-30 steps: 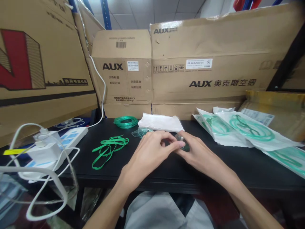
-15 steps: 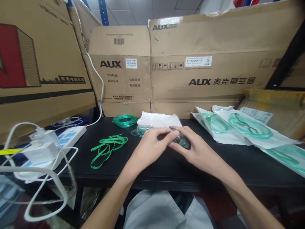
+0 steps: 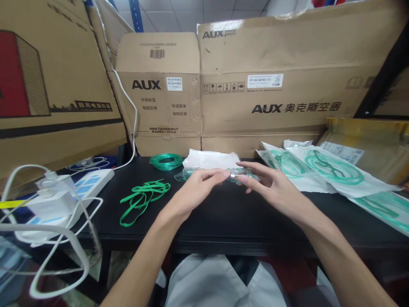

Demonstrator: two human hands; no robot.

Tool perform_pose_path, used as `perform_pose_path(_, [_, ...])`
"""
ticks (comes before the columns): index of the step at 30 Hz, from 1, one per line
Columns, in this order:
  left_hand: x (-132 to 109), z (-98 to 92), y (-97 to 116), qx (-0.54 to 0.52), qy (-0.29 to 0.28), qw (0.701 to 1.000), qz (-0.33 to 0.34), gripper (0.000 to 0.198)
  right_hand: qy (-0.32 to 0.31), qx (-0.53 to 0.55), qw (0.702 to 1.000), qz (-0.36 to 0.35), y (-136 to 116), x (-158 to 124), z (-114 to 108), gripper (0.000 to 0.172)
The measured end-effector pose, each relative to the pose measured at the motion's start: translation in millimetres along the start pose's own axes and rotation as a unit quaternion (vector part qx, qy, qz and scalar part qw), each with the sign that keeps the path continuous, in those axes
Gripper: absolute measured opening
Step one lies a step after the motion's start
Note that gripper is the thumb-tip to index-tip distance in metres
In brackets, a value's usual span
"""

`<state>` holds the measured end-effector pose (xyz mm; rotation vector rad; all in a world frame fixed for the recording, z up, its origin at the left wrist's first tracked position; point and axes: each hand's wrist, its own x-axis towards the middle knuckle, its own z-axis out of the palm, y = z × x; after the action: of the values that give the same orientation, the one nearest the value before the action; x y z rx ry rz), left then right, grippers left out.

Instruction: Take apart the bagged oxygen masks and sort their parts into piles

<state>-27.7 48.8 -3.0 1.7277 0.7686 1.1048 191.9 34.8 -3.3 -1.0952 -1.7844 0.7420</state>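
Observation:
Above the middle of the black table I hold a clear, greenish plastic oxygen mask with a shiny metal strip showing on it. My left hand is closed on its left side, thumb and fingers pressed together. Around its right side is my right hand, the thumb below and the index finger stretched along the top. Much of the mask is hidden by my fingers. Left of my hands lies a tangled green elastic strap. Behind the strap sits a coil of green tubing.
A white paper wrapper lies behind my hands. Several packs of green tubing overlap at the right. Power strips with loose white cables stand at the left. Cardboard boxes wall off the back.
My hands have moved apart and opened out a little, the right one to the right. The mask is turned, so its metal strip now shows between them.

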Motion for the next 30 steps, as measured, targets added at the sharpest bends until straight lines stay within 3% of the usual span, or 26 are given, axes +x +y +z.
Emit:
perform_pose_path(6, [2.9,4.8,-4.1,-0.047,0.007,0.999,-0.018,0.021,-0.036,0.024,0.999,0.002,-1.3,-0.7,-3.7,0.052])
perform_pose_path(15, [-0.4,6.4,0.5,-0.039,-0.038,0.998,-0.024,0.028,-0.078,0.056,0.995,-0.013,-5.5,-3.1,-5.5,0.046])
perform_pose_path(23, [0.0,8.4,-7.2,0.008,-0.054,0.999,0.005,0.032,-0.044,0.061,0.997,-0.016,1.8,-1.7,5.7,0.043])
perform_pose_path(30, [-2.3,14.2,-5.6,0.069,0.056,0.994,0.057,0.025,0.03,0.02,0.999,-0.029,3.9,1.5,6.1,0.043])
